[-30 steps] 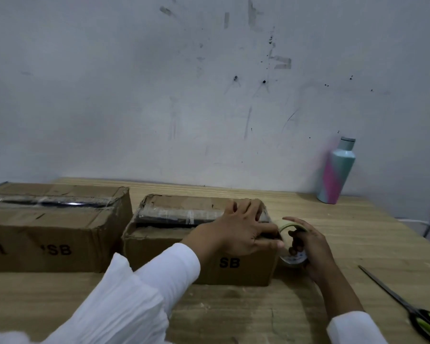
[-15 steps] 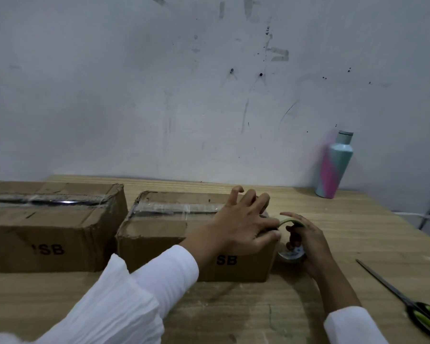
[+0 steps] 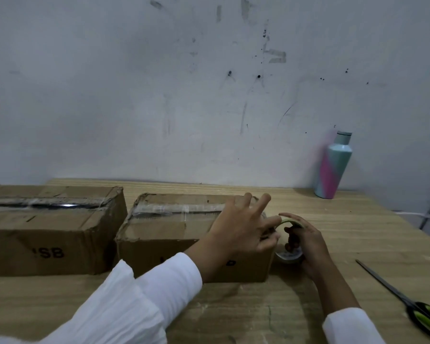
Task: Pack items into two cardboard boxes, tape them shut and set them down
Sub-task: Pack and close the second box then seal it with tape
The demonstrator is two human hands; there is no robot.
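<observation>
Two closed cardboard boxes stand side by side on the wooden table [image 3: 357,234], each with clear tape along its top seam: one box [image 3: 52,229] at the left, the other box [image 3: 169,234] in the middle. My left hand [image 3: 243,227] lies over the middle box's right end, with two fingers raised and spread and the lower fingers and thumb down at the box's edge. Right beside that end, my right hand [image 3: 310,242] grips a roll of clear tape [image 3: 289,255] held upright, thumb through its core. Whether a strip runs from the roll to the box is hidden by the hands.
Scissors [image 3: 417,309] with green-black handles lie at the table's right front, blades pointing toward the boxes. A teal and pink bottle [image 3: 333,165] stands at the back right against the wall. A cable hangs by the table's right edge.
My left hand's fingers, flat on the box's right end before, have lifted and spread. My right hand has kept the tape roll beside the box.
</observation>
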